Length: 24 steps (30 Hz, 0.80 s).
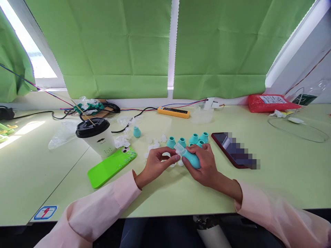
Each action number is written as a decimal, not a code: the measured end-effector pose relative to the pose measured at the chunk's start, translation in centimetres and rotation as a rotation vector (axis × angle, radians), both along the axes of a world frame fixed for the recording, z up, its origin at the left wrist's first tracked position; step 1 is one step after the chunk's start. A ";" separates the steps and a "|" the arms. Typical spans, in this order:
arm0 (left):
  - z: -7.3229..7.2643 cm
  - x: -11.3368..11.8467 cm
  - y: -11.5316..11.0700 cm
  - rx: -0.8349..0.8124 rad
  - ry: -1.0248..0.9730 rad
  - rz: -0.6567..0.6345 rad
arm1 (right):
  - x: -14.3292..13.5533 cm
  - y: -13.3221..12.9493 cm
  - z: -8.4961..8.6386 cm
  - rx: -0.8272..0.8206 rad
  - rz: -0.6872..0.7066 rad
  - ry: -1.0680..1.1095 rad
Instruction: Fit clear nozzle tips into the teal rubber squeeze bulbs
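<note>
My right hand is wrapped round a teal rubber bulb, which lies tilted with its narrow end up and to the left. A clear plastic tip sits at that narrow end. Beside the tip, my left hand is closed in a pinch, thumb and forefinger together; whatever is between them is too small to name. Several teal bulbs with open necks stand just beyond my hands, some partly hidden by the right one. Small whitish translucent pieces lie scattered beyond my left hand.
A lidded paper cup and a green phone case are on the left. Another teal bulb stands apart. To the right lies a dark phone. Behind are a yellow power strip, cables and a red package.
</note>
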<state>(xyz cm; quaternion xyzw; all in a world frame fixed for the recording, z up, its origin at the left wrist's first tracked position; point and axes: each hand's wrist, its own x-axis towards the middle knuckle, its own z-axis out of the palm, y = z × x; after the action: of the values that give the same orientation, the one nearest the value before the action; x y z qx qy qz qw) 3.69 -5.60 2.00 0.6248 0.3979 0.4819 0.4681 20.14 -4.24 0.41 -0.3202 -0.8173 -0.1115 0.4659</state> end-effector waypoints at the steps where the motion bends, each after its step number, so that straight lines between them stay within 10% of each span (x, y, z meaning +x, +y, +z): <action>1: 0.0 0.1 0.0 -0.002 -0.001 0.004 | 0.0 0.0 0.0 0.034 -0.005 0.003; 24: -1.0 0.0 0.8 -0.495 -0.538 -0.277 | -0.3 0.0 -0.1 0.086 -0.083 -0.064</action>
<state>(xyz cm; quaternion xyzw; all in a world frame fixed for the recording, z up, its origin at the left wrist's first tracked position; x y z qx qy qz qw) 3.69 -4.81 0.99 0.3920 0.2771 0.4501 0.7530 19.80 -4.29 0.32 -0.3300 -0.8123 -0.1759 0.4477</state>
